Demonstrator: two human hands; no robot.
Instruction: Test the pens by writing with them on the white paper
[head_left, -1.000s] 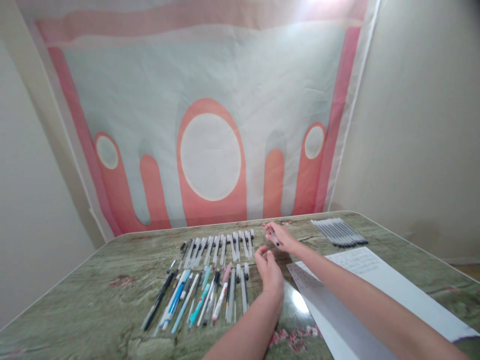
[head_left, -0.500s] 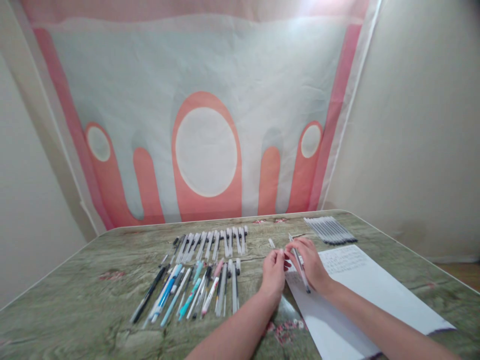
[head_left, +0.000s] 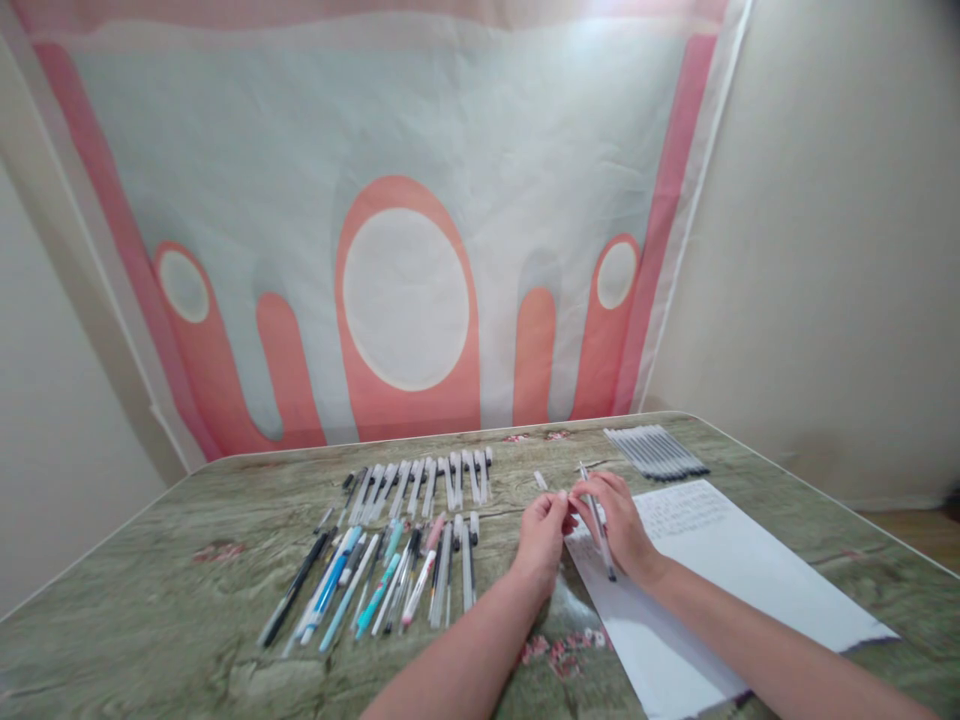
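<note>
From here I see a counter (head_left: 187, 600) with a green, wood-grained cover and small pink flower prints. A pink and pale blue cloth (head_left: 225, 180) hangs behind it, and a plain beige wall (head_left: 840, 250) stands on the right. A white sheet (head_left: 750, 580) lies on the right part of the counter, with a bundle of thin pens (head_left: 655, 451) beyond it. Two rows of pens lie left of centre: a mixed near row (head_left: 390, 585) and a white far row (head_left: 420, 480).

The right hand (head_left: 622, 525) is over the sheet's near-left corner, its fingers closed round a pen (head_left: 600, 530). The pen's long axis runs nearly straight away from me, leaning slightly left at the far end. Its dark end points toward me and its pale end toward the cloth.

The left hand (head_left: 541, 530) is just beside it, and its pinched fingers meet the right hand's. I cannot tell whether they hold anything. A small white piece (head_left: 540, 480) lies on the counter just beyond them.
</note>
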